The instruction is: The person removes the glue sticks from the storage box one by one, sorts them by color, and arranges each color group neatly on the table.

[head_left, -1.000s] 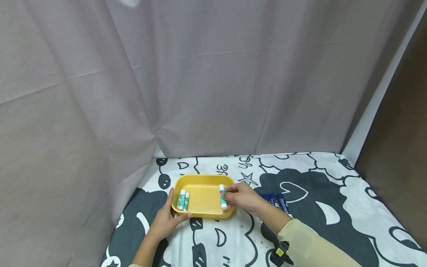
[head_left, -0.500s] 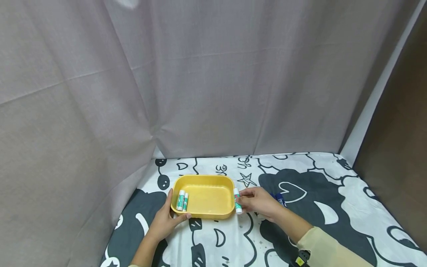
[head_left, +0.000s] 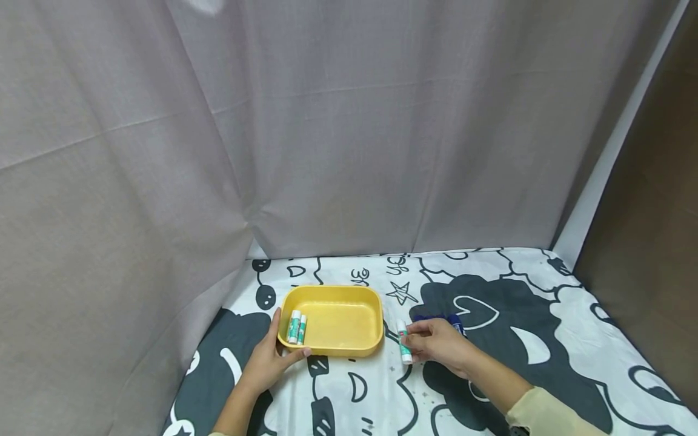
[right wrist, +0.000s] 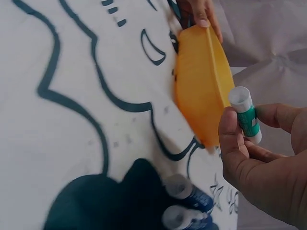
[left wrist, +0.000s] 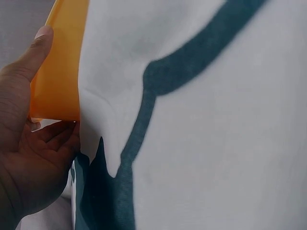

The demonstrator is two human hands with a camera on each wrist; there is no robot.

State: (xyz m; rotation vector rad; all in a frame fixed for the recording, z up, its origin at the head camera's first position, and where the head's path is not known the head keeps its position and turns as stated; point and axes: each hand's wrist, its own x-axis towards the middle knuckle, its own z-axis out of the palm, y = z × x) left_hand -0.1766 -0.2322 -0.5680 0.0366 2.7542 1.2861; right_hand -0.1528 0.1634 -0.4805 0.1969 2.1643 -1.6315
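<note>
Two green-and-white tubes [head_left: 297,328] are seen in the head view side by side at the left end of the yellow tray [head_left: 340,321]. Over the last second a third tube [head_left: 404,343] has been carried by the right hand [head_left: 438,346] from above the tray's right end, past the rim, to a spot beside it; the third tube is thus parted from the pair. Little change is shown by the tray or the left hand [head_left: 267,363]. Blue tubes [head_left: 457,324] are partly covered by the right hand.

By the left wrist view, the tray is gripped at its end, thumb laid along the wall and fingers bent near its lower edge.

In the right wrist view, the third tube is pinched at the fingertips, its green middle between opposed digits and both white ends left free. It is apparently held off the printed cloth [right wrist: 129,67].
</note>
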